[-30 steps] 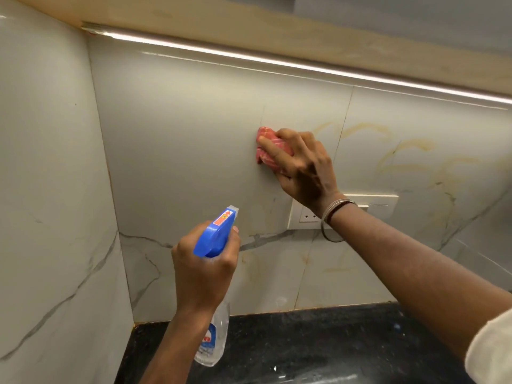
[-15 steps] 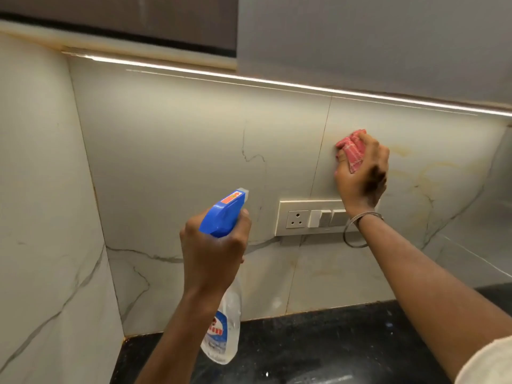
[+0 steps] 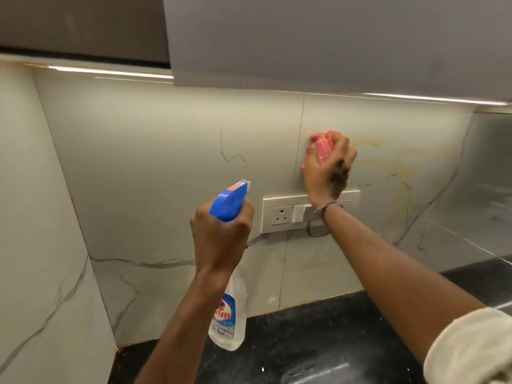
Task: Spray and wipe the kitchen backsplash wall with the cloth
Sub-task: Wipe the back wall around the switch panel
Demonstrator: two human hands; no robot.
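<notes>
My right hand [image 3: 329,170] grips a bunched pink cloth [image 3: 322,146] and presses it against the pale marble backsplash [image 3: 166,151], just right of a vertical tile joint and above the switch plate. My left hand [image 3: 221,239] holds a clear spray bottle [image 3: 230,314] by its neck, fingers curled under the blue trigger head [image 3: 228,202], whose nozzle points at the wall. The bottle hangs over the counter, apart from the wall. Yellowish streaks [image 3: 388,159] mark the tile to the right of the cloth.
A cream socket and switch plate [image 3: 282,214] is set in the wall under my right wrist. A grey upper cabinet [image 3: 332,42] overhangs the backsplash. The black speckled countertop [image 3: 318,336] lies below. A marble side wall [image 3: 36,217] closes the left corner.
My right hand carried the cloth rightward across the tile joint over the past second, then slightly back toward it. The view tilted up, showing more cabinet. The left hand kept its hold on the bottle.
</notes>
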